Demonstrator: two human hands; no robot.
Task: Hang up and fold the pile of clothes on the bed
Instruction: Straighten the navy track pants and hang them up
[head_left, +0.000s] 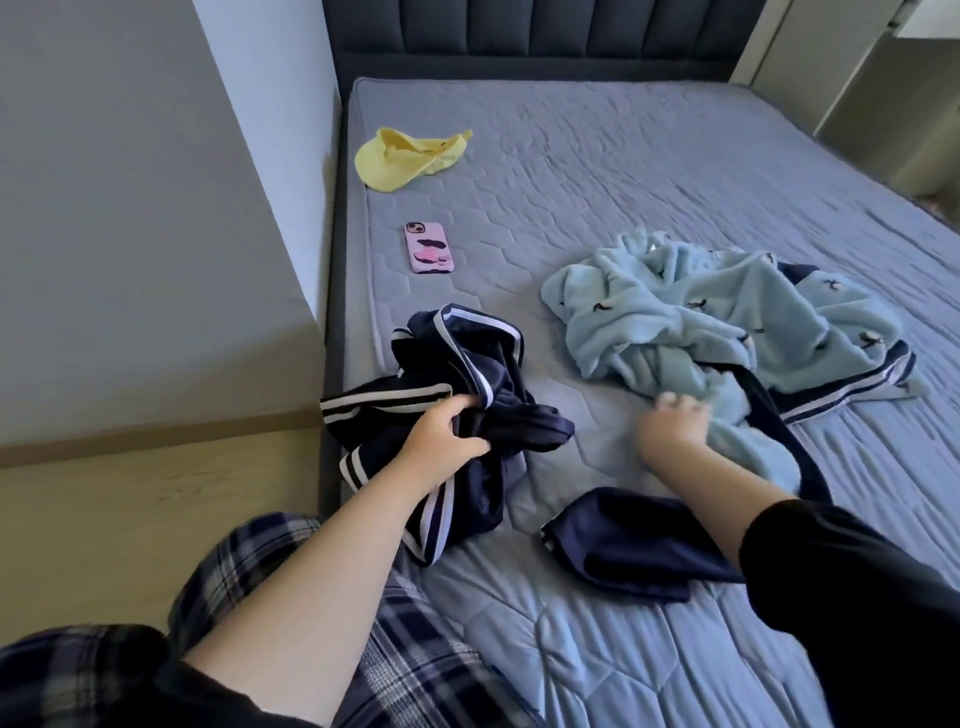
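A crumpled navy garment with white stripes (462, 364) lies near the bed's left edge. My left hand (441, 436) grips a fold of it, thumb and fingers closed on the cloth. A light blue fleece garment with small dark prints (701, 312) is heaped to the right, tangled with another navy striped piece (841, 387). My right hand (672, 423) is blurred at the fleece's near edge, fingers curled down onto it. Whether it holds the cloth I cannot tell. A flat navy piece (623, 540) lies under my right forearm.
The grey-blue quilted mattress (649, 156) has open room toward the dark padded headboard (519, 36). A yellow cap (405, 158) and a pink-cased phone (428, 247) lie along the left side. A wall and wooden floor (130, 519) border the bed on the left.
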